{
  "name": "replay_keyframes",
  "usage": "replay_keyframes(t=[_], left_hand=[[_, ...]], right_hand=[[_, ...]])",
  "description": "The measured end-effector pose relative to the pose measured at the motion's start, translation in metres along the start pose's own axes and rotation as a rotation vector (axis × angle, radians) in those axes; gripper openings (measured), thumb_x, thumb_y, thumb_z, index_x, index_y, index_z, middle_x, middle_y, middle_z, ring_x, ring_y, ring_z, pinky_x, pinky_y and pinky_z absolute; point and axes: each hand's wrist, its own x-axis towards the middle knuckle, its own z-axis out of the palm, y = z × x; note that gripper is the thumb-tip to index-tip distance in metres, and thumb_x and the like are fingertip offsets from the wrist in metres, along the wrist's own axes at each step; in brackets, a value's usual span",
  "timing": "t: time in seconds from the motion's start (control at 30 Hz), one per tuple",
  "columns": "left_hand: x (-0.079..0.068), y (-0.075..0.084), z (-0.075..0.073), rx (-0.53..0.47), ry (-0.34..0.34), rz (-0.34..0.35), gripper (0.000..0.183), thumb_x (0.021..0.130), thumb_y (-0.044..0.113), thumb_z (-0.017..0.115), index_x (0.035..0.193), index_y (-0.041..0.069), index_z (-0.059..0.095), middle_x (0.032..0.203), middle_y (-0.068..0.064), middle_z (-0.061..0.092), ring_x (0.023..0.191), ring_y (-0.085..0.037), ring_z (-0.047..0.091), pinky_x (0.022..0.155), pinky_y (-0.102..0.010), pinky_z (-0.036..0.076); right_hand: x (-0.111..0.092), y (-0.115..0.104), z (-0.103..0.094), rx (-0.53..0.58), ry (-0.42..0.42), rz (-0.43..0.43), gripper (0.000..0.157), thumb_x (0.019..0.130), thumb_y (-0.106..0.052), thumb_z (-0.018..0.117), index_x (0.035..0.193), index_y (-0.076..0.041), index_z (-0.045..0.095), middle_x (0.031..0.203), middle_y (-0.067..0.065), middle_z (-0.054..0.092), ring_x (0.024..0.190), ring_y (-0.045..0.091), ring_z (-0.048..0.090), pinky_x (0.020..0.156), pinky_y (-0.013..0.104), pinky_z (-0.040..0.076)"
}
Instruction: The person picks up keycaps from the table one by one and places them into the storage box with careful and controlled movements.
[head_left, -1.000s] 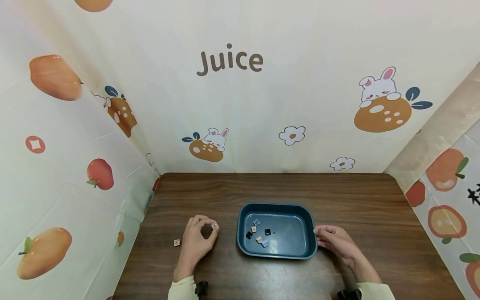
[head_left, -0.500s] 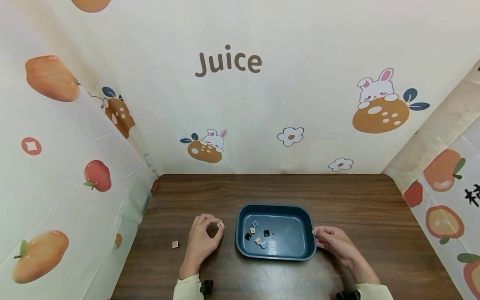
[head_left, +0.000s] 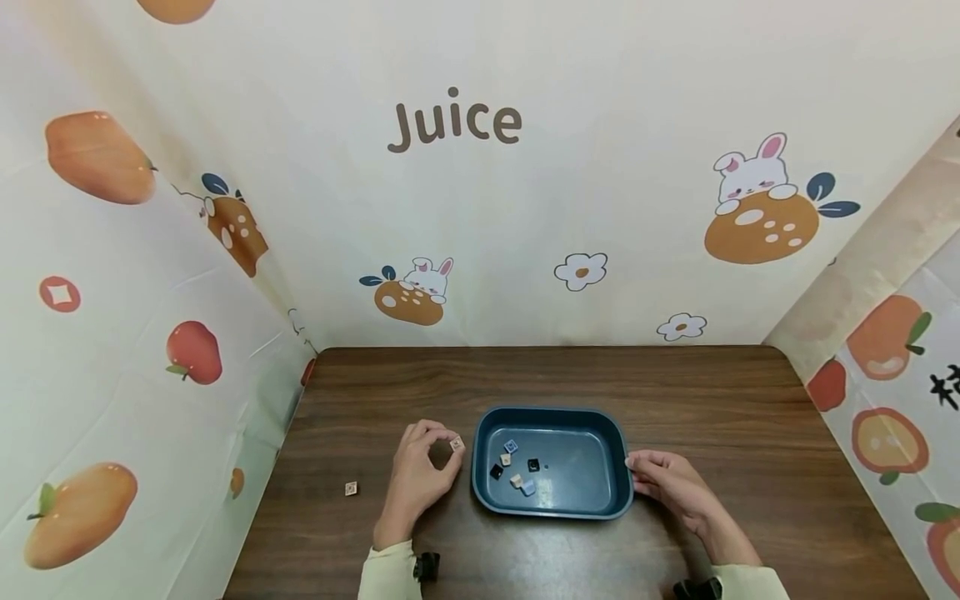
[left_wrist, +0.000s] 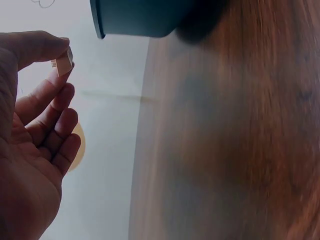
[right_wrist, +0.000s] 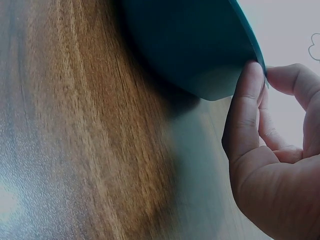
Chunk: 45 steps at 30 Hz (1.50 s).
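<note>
In the head view my left hand (head_left: 422, 477) pinches a small beige block (head_left: 457, 444) between thumb and index finger, just left of the tray's rim. The left wrist view shows a small stud on one side of this block (left_wrist: 63, 64); the other fingers curl loosely. My right hand (head_left: 673, 490) pinches the right rim of a dark blue tray (head_left: 592, 510), thumb and fingers on either side of the wall. Inside the tray, toward its left, lie several small blocks: blue (head_left: 511, 447), black (head_left: 533, 465), beige (head_left: 506, 459) and light blue (head_left: 528, 487).
Another small beige block (head_left: 351, 488) lies on the brown wooden table (head_left: 390, 375), left of my left hand. A pale printed cloth (head_left: 495, 208) rises behind the table and along both sides.
My left hand has moved right with the beige block, closer to the tray's left rim. The right hand keeps its hold on the tray, which stays in place.
</note>
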Motion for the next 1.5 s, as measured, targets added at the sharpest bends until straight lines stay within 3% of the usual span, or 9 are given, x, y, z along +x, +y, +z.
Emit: replay_keyframes(t=[0.27,0.6,0.77,1.07,1.37,1.5], left_hand=[[0.003,0.010,0.006,-0.017,-0.055,0.009,0.012,0.089,0.029,0.086,0.097,0.023,0.079,0.105,0.010,0.067,0.102,-0.011,0.058,0.094,-0.039,0.053],[0.009,0.019,0.012,-0.018,-0.038,0.074,0.013,0.090,0.029,0.084,0.100,0.022,0.079,0.104,0.009,0.067,0.102,-0.019,0.061,0.089,-0.038,0.053],[0.010,0.023,0.017,-0.035,-0.074,0.057,0.011,0.091,0.030,0.083,0.099,0.023,0.079,0.104,0.011,0.066,0.102,-0.015,0.059,0.089,-0.035,0.053],[0.011,0.028,0.024,-0.056,-0.097,0.075,0.010,0.092,0.029,0.082,0.098,0.023,0.078,0.105,0.009,0.066,0.102,-0.020,0.061,0.088,-0.035,0.052],[0.012,0.033,0.030,-0.046,-0.119,0.079,0.008,0.091,0.030,0.083,0.095,0.025,0.078,0.104,0.012,0.066,0.098,-0.007,0.054,0.080,-0.026,0.047],[0.011,0.035,0.033,-0.042,-0.126,0.089,0.010,0.090,0.030,0.084,0.097,0.024,0.079,0.105,0.012,0.066,0.099,-0.007,0.054,0.084,-0.028,0.051]], right_hand=[[0.000,-0.001,0.000,0.009,-0.011,-0.012,0.026,0.108,-0.020,0.060,0.119,0.000,0.071,0.098,-0.008,0.074,0.091,0.004,0.070,0.084,0.021,0.061],[0.000,0.000,0.000,0.014,-0.010,-0.017,0.025,0.108,-0.020,0.060,0.119,0.000,0.071,0.098,-0.008,0.074,0.091,0.003,0.070,0.084,0.021,0.061],[0.000,0.000,0.000,0.015,-0.012,-0.019,0.025,0.108,-0.020,0.060,0.120,0.000,0.071,0.098,-0.008,0.074,0.091,0.003,0.070,0.084,0.021,0.061],[0.001,0.002,-0.001,0.014,-0.001,0.000,0.027,0.108,-0.021,0.061,0.121,0.001,0.071,0.098,-0.007,0.075,0.091,0.004,0.070,0.084,0.021,0.062],[0.001,0.002,0.001,0.015,0.010,0.002,0.026,0.107,-0.020,0.060,0.119,0.000,0.071,0.097,-0.007,0.074,0.090,0.004,0.070,0.083,0.021,0.061],[0.000,0.002,0.001,0.018,0.012,0.000,0.026,0.107,-0.020,0.061,0.119,0.000,0.071,0.096,-0.007,0.074,0.089,0.004,0.070,0.083,0.021,0.061]])
